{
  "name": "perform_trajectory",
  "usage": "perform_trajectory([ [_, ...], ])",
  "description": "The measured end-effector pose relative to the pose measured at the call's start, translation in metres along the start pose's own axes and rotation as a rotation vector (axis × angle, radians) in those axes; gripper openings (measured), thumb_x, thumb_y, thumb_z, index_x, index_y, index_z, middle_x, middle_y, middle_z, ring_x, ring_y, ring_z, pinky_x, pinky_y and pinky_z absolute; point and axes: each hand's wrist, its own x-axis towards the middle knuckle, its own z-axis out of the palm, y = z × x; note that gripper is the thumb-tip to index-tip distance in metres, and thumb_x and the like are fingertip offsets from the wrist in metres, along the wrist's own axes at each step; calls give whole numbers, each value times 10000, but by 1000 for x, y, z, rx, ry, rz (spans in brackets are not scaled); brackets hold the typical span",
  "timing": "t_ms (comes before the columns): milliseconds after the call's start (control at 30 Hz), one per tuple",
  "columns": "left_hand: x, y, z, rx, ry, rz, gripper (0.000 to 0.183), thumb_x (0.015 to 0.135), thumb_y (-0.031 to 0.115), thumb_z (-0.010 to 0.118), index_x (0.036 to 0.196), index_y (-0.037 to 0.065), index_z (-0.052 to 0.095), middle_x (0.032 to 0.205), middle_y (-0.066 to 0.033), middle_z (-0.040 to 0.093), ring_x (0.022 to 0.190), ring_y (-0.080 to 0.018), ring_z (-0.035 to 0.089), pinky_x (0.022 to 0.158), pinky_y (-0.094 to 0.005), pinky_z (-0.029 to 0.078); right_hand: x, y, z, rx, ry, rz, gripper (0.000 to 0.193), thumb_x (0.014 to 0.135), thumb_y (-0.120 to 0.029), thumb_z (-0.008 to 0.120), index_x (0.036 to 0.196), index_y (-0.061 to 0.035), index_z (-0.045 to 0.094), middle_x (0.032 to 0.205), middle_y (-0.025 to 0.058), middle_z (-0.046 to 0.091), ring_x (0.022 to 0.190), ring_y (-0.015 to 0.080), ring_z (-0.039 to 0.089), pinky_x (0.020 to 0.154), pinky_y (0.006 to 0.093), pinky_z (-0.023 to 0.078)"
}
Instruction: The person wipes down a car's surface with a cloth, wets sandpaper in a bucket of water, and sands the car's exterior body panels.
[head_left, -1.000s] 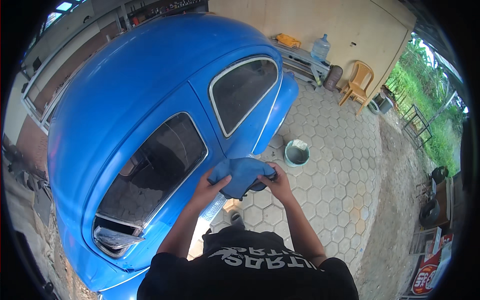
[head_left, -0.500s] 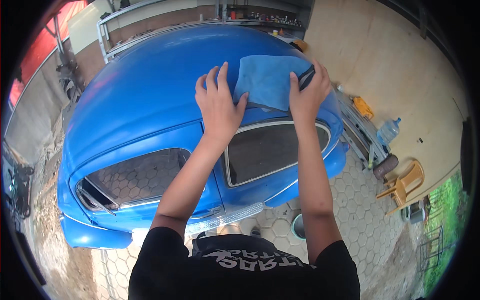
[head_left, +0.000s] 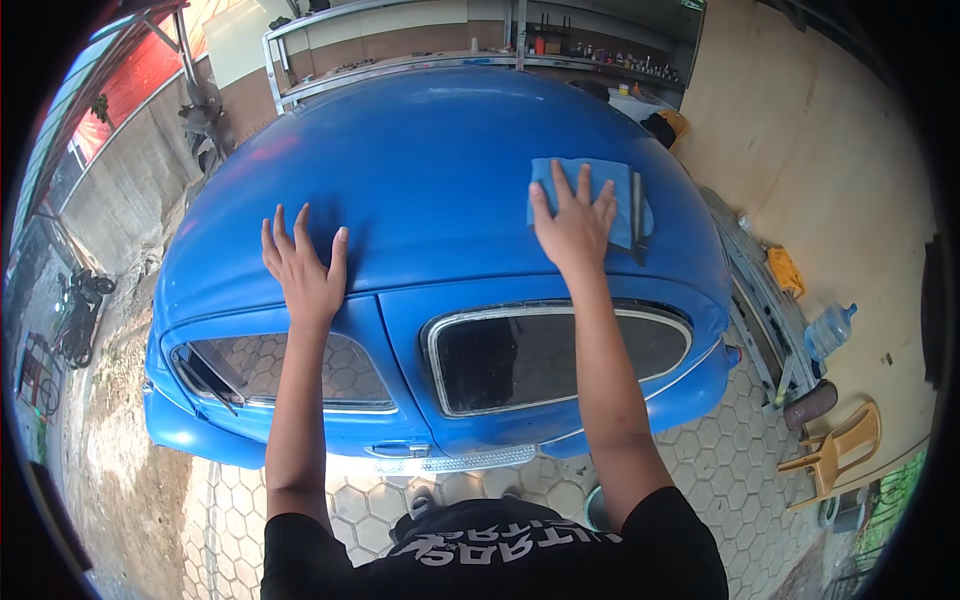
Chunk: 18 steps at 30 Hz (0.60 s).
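Note:
A blue car point(head_left: 430, 190) with a rounded roof stands in front of me. On the right part of its roof lies a folded blue cloth point(head_left: 620, 215), with a dark strip along its right side. My right hand point(head_left: 577, 225) rests flat on the cloth, fingers spread, pressing it against the paint. My left hand point(head_left: 308, 270) is open and holds nothing. It is at the roof's near left edge, above the front side window point(head_left: 290, 368); whether its palm touches the metal I cannot tell. Below my right forearm is the rear side window point(head_left: 520, 355).
Beyond the car, a shelf point(head_left: 620, 60) carries several small bottles. To the right are leaning metal rails point(head_left: 765, 310), a blue water jug point(head_left: 830, 332) and a tan plastic chair point(head_left: 845, 450). Hexagonal pavers point(head_left: 700, 460) cover the ground. A motorcycle point(head_left: 80, 315) stands far left.
Both hands were together at the cloth's edges, the cloth partly lifted. Now the cloth lies on the roof under my flat right hand, and my left hand has moved away leftward, empty.

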Motion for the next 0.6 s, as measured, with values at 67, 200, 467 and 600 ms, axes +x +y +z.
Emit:
perform_trajectory([
  [67, 0, 3, 16, -34, 8, -31, 656, 968, 507, 600, 1438, 57, 516, 1559, -248, 346, 1475, -463, 217, 1169, -589, 198, -19, -34, 12, 92, -45, -254, 538, 1038, -508, 420, 1492, -236, 521, 1601, 206, 365, 1482, 524, 227, 1237, 558, 133],
  [200, -2, -10, 6, -108, -54, -102, 670, 982, 526, 567, 1473, 76, 484, 1590, -262, 292, 1509, -474, 142, 1199, -601, 137, -51, -39, -7, 321, -204, -523, 458, 1010, -428, 543, 1428, -245, 592, 1567, 101, 451, 1480, 361, 331, 1229, 510, 203],
  [467, 1, 11, 8, -108, 22, -29, 605, 996, 471, 571, 1456, 84, 500, 1601, -227, 303, 1530, -436, 132, 1216, -593, 118, -1, -11, -1, -42, -111, -149, 797, 873, -755, 552, 1517, -290, 483, 1627, 192, 326, 1526, 472, 166, 1230, 605, 88],
  [600, 0, -24, -7, -237, 80, 21, 563, 983, 453, 599, 1393, 71, 551, 1577, -218, 352, 1523, -433, 169, 1212, -595, 147, -55, -92, 13, 104, -141, -486, 758, 873, -730, 578, 1496, -302, 513, 1630, 164, 334, 1527, 455, 181, 1236, 592, 103],
])
